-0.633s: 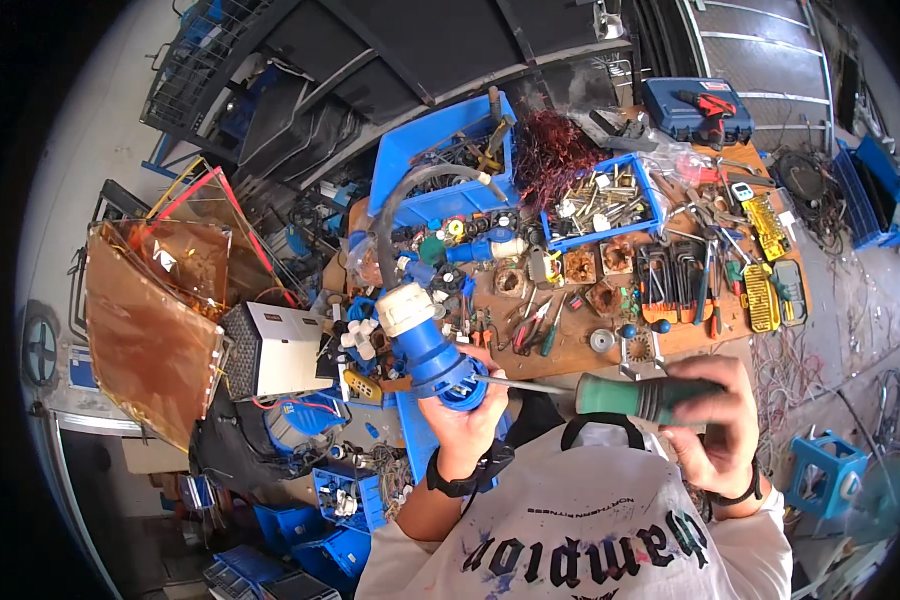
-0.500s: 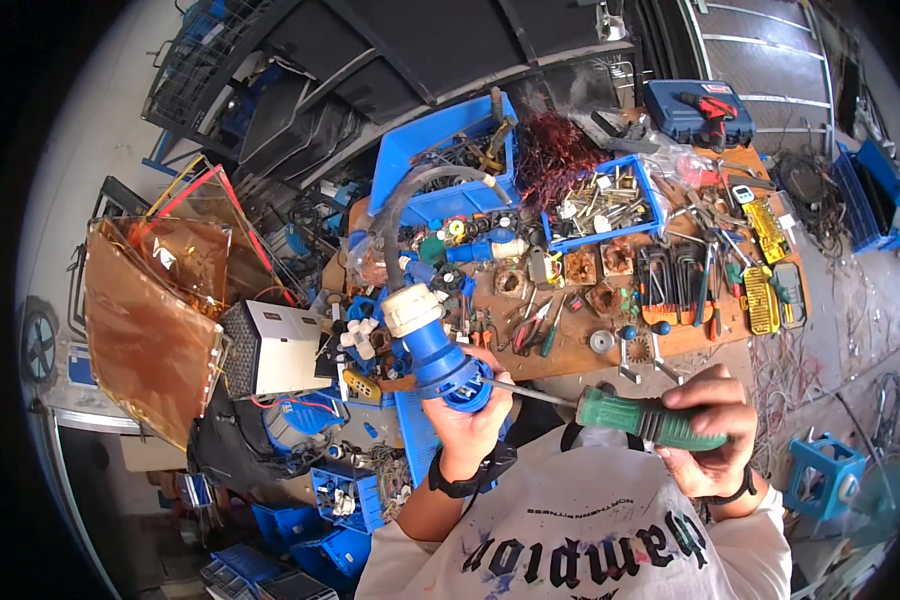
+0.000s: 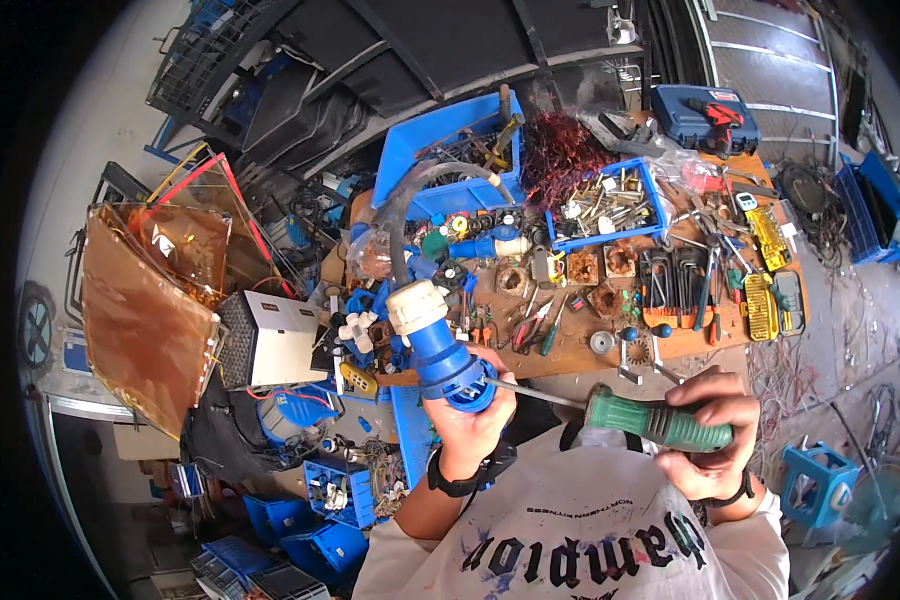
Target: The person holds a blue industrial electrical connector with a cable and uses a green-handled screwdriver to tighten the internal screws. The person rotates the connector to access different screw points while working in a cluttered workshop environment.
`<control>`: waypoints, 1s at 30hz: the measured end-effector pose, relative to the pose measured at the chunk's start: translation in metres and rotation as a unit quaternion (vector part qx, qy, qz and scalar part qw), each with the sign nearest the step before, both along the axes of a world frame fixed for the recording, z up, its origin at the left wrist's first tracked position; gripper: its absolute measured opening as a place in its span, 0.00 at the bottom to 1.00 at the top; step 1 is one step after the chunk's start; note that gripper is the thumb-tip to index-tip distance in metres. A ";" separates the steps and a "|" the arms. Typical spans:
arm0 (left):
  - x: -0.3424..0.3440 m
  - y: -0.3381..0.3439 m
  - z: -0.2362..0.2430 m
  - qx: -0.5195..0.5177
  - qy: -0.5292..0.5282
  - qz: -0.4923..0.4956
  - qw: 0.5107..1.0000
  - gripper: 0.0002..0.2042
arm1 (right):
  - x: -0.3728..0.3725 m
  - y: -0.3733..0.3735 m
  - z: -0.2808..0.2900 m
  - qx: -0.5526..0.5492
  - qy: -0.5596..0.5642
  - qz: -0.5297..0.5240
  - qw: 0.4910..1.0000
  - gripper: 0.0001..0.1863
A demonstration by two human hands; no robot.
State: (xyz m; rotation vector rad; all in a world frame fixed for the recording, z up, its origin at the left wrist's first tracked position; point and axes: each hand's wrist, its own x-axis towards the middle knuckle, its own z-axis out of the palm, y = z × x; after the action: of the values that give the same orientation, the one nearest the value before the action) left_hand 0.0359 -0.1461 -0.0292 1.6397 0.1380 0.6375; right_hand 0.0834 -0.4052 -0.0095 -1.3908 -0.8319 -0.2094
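A blue industrial plug [image 3: 438,352] with a cream collar and a thick grey cable [image 3: 402,225] is gripped in my left hand [image 3: 472,418], its open blue end tilted toward me. My right hand [image 3: 718,425] is wrapped round the green handle of a screwdriver [image 3: 642,418]. The metal shaft runs leftward, and its tip is at the side of the plug's open end, close to my left fingers. Whether the tip sits in a screw is hidden.
On the wooden workbench [image 3: 705,340] ahead lie a blue crate of metal pins [image 3: 610,205], a larger blue bin [image 3: 445,150], several hand tools and a hex key set [image 3: 675,285]. A red drill [image 3: 720,118] rests on a dark blue case. Copper-coloured sheets [image 3: 145,320] stand at left.
Both hands, the plug and the screwdriver keep nearly the same pose. In the picture, the screwdriver handle has shifted very slightly to the right.
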 end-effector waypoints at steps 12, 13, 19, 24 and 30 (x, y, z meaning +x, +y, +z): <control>0.001 -0.003 0.009 -0.049 0.023 0.045 0.998 0.15 | 0.009 -0.002 0.011 -0.091 -0.133 -0.037 0.986 0.15; 0.000 -0.003 0.008 -0.035 0.021 0.037 0.998 0.15 | 0.007 0.000 0.008 -0.054 -0.093 -0.031 0.994 0.15; -0.006 0.002 -0.001 0.014 -0.006 -0.017 1.000 0.20 | -0.011 -0.005 0.003 -0.021 0.226 -0.037 0.973 0.27; -0.004 0.008 0.000 0.063 -0.008 -0.018 0.998 0.21 | 0.000 -0.005 0.001 -0.050 0.081 -0.015 0.995 0.22; -0.012 -0.007 0.004 -0.069 0.030 0.024 0.997 0.24 | 0.019 -0.003 0.013 -0.043 0.037 0.030 0.998 0.27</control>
State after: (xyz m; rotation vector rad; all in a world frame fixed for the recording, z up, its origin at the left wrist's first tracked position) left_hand 0.0240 -0.1536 -0.0247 1.5262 0.2597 0.6024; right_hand 0.1023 -0.4081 0.0033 -1.4436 -0.8274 -0.0755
